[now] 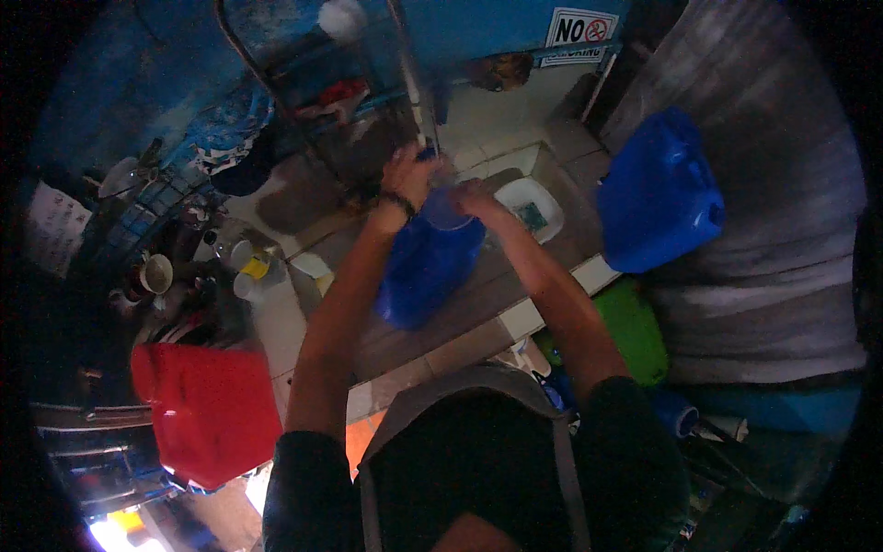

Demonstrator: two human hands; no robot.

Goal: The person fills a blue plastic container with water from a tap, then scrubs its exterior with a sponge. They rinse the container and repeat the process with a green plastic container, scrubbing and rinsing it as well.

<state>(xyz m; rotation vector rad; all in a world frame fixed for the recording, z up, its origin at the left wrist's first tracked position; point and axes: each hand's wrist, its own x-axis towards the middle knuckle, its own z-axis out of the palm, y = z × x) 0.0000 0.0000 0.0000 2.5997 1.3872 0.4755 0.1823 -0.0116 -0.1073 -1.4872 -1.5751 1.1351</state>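
Blue jug (428,271) sat on the counter (492,290). Left hand (409,175) was by the pipe (409,78) past the jug's far end; grip unclear, blurred. Right hand (472,198) gripped the clear tub (446,213) over that end. White basin (554,204) right of jug, red jug (212,414) left.

dim, grainy | bright glare lower left | left hand (409,173), right hand (473,197) blurred | black corners | fisheye-bent edges

Left of the grey curtain (763,313) were a white sign (578,39), a green container (636,333) and, farther off, a red jug (216,416).
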